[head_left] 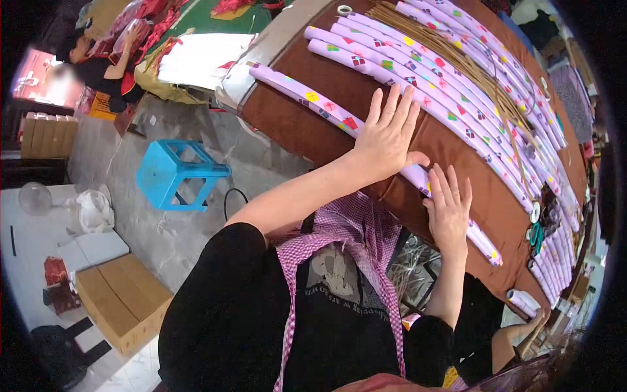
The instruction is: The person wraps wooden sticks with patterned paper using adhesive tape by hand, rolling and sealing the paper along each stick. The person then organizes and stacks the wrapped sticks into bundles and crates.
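A narrow lilac roll of gift-print wrapping paper (281,80) lies along the near edge of the brown cloth-covered table (450,155). Across its middle rests my left hand (386,138), palm down with straight fingers reaching beyond the roll. My right hand (449,208) lies flat over the same roll farther right, its fingers spread. Both hands cover parts of the paper. A brownish tip shows at the roll's left end. Just beyond my fingertips, several finished-looking lilac rolls (392,64) lie side by side.
Thin brown sticks (450,55) lie among the rolls, with tape (535,212) and green-handled scissors (537,236) at right. A blue stool (171,175) and cardboard box (123,297) stand on the floor. One person (108,75) sits upper left; another person's hand (532,325) shows lower right.
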`<state>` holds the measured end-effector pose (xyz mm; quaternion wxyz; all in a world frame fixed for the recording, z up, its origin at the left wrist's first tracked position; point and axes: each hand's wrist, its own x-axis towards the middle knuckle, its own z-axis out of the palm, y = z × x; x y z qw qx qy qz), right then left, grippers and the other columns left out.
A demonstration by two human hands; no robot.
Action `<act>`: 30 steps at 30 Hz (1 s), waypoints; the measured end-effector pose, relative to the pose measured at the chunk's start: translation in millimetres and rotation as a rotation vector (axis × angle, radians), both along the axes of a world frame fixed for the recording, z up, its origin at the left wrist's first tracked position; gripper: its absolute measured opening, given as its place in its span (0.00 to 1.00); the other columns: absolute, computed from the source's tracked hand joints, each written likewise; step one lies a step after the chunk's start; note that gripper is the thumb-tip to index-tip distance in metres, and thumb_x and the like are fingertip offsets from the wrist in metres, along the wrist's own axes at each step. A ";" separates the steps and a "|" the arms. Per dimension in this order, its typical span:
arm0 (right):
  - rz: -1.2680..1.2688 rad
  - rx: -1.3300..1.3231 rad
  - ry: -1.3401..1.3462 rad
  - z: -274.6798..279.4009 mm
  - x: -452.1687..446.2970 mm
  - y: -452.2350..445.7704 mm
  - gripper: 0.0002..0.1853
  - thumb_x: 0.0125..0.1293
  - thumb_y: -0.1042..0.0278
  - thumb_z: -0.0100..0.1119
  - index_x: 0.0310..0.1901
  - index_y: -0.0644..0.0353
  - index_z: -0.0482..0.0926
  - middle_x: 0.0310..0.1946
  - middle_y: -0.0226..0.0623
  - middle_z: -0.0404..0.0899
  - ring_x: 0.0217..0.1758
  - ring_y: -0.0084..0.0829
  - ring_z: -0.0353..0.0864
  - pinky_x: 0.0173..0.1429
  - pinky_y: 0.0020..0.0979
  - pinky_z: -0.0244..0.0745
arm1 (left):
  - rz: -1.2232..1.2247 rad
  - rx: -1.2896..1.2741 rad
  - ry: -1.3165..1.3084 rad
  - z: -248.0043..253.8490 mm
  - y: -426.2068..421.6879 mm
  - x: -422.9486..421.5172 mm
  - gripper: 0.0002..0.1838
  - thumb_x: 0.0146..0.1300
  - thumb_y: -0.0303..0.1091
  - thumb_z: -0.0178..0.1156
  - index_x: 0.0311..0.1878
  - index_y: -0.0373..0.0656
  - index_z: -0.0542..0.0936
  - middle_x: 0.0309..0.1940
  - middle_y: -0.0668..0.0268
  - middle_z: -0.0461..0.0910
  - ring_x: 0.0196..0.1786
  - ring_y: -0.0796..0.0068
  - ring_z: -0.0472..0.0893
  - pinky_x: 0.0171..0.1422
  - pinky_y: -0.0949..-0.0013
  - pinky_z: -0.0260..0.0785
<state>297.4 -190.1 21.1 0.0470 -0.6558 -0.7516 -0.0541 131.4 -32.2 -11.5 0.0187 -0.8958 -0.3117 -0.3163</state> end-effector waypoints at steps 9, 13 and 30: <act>-0.017 0.000 0.008 -2.6 1.2 0.9 0.34 0.61 0.67 0.64 0.70 0.51 0.67 0.70 0.30 0.70 0.75 0.39 0.65 0.79 0.55 0.49 | 0.023 -0.050 0.058 -9.5 2.4 -31.7 0.54 0.57 0.73 0.50 0.70 0.27 0.65 0.77 0.44 0.53 0.80 0.43 0.50 0.79 0.34 0.37; -0.018 0.004 0.004 -5.1 1.3 -0.1 0.34 0.61 0.67 0.65 0.70 0.51 0.66 0.70 0.30 0.70 0.75 0.39 0.65 0.79 0.55 0.49 | 0.029 -0.058 0.027 -12.7 -0.2 -35.9 0.54 0.58 0.73 0.49 0.71 0.29 0.63 0.77 0.44 0.53 0.80 0.42 0.49 0.79 0.34 0.37; -0.026 -0.019 -0.005 -4.7 0.9 1.0 0.33 0.63 0.68 0.63 0.71 0.53 0.66 0.70 0.31 0.69 0.76 0.38 0.63 0.80 0.53 0.46 | 0.248 -0.107 0.090 -14.4 9.5 -89.8 0.58 0.54 0.71 0.57 0.72 0.26 0.59 0.76 0.39 0.51 0.79 0.37 0.49 0.78 0.34 0.40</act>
